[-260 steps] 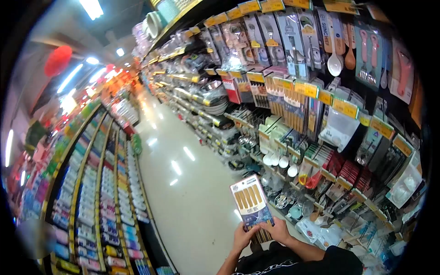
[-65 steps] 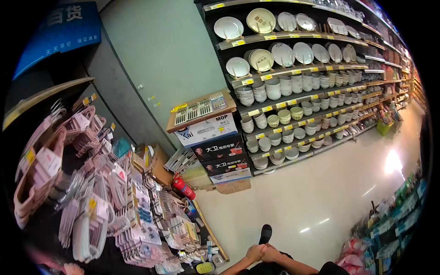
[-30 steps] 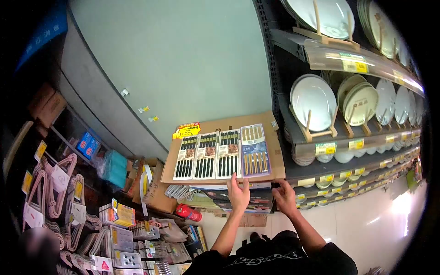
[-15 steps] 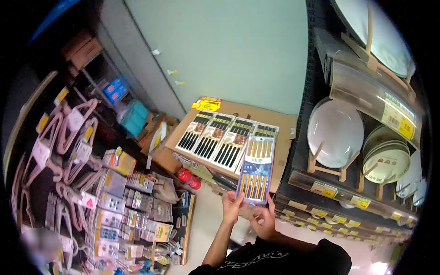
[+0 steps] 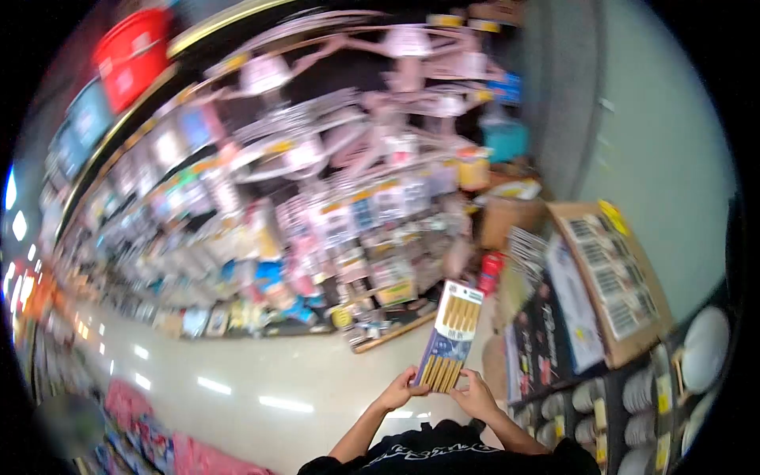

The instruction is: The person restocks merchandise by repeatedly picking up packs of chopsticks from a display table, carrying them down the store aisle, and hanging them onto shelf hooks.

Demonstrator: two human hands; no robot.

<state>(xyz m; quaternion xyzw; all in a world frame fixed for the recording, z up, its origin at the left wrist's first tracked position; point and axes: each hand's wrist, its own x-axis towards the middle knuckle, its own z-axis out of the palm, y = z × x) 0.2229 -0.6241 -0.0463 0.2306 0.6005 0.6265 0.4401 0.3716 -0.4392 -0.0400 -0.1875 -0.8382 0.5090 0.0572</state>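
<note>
A flat pack of chopsticks (image 5: 451, 336), with golden-brown sticks and a blue-and-white label, is held up in front of my body. It tilts slightly to the right at its top. My left hand (image 5: 401, 389) grips its lower left corner, thumb on the front. At the lower right corner, my right hand (image 5: 473, 394) is closed on the same pack. The fingers behind the pack are hidden.
Hangers (image 5: 293, 154) and hanging packaged goods fill the rack ahead. To the right stands a cardboard box (image 5: 560, 212) bearing more chopstick packs (image 5: 613, 273). Plates (image 5: 704, 348) line shelves at lower right. A red bucket (image 5: 133, 59) sits high at upper left. Pale floor (image 5: 261, 372) runs left.
My view has swung left, so the hanger rack now fills the middle and the cardboard box has shifted right. Both hands still hold the chopstick pack, the right now nearer its corner.
</note>
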